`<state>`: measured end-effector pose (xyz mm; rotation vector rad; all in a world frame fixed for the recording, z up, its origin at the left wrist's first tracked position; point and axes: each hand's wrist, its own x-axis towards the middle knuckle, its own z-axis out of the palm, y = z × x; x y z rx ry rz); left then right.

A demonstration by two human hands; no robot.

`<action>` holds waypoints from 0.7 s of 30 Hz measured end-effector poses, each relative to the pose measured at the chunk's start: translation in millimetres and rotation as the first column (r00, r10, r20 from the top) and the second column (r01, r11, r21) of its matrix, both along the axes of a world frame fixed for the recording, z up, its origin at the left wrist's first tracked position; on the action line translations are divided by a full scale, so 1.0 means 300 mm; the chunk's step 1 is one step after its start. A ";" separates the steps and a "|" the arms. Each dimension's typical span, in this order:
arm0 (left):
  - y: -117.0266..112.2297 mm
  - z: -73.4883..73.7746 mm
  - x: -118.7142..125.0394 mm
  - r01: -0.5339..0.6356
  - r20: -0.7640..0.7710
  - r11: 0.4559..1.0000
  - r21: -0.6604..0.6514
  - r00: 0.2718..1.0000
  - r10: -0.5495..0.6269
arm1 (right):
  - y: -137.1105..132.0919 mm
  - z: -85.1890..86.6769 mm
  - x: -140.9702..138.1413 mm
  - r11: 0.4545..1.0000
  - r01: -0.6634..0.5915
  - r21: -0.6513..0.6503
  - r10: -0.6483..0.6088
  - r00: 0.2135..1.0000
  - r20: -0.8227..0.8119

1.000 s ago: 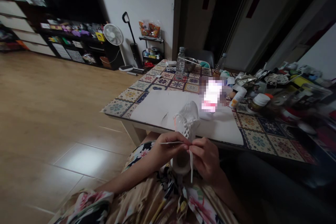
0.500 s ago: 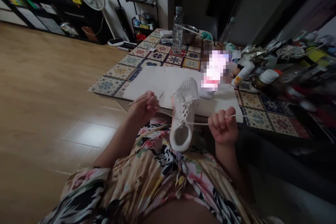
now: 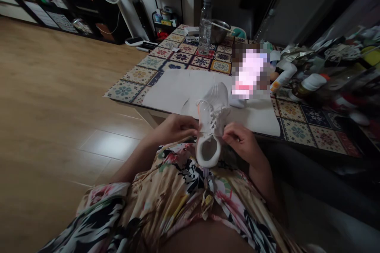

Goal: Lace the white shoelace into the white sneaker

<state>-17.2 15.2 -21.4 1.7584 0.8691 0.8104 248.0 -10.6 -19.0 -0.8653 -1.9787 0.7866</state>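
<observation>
White shoe (image 3: 204, 122) between your left hand (image 3: 180, 127) and right hand (image 3: 242, 140).
It lies at the table's (image 3: 123, 89) near edge, toe far, opening near you. Your fingers curl at its sides; whether they pinch the laces (image 3: 213, 119), I cannot tell.

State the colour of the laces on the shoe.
The laces are white, best seen in the head view.

The person wears loose, wrinkly tan clothes (image 3: 154, 197) with pink flowers (image 3: 230, 199), black and white leaf shapes (image 3: 191, 174), and bits of green and yellow. The wide left sleeve (image 3: 102, 207) has the same flowery pattern. A bunched-up bit of cloth (image 3: 207, 202) sits at the front.
</observation>
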 end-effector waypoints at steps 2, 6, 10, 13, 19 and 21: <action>0.003 0.002 0.000 0.056 -0.070 0.993 0.100 0.996 -0.049 | -0.009 -0.001 -0.003 1.000 0.030 -0.004 -0.030 0.996 0.088; 0.023 0.002 -0.009 0.126 -0.045 0.969 0.214 0.992 -0.120 | -0.016 0.001 0.017 1.000 0.000 -0.029 0.005 0.984 0.178; 0.034 0.010 -0.039 0.189 0.017 0.953 0.235 0.980 -0.199 | -0.004 0.022 0.053 0.990 -0.137 -0.015 0.138 0.975 0.177; 0.026 0.015 -0.048 0.182 0.103 0.960 0.211 0.973 -0.207 | 0.002 0.028 0.071 0.971 -0.234 -0.041 0.235 0.971 0.045; -0.032 -0.010 0.050 0.121 0.405 0.990 0.068 0.904 -0.138 | -0.011 -0.021 -0.015 0.949 -0.297 -0.107 0.229 0.881 -0.415; -0.043 -0.030 0.092 0.070 0.509 0.998 -0.003 0.859 -0.059 | -0.017 -0.043 -0.061 0.953 -0.270 -0.139 0.152 0.819 -0.553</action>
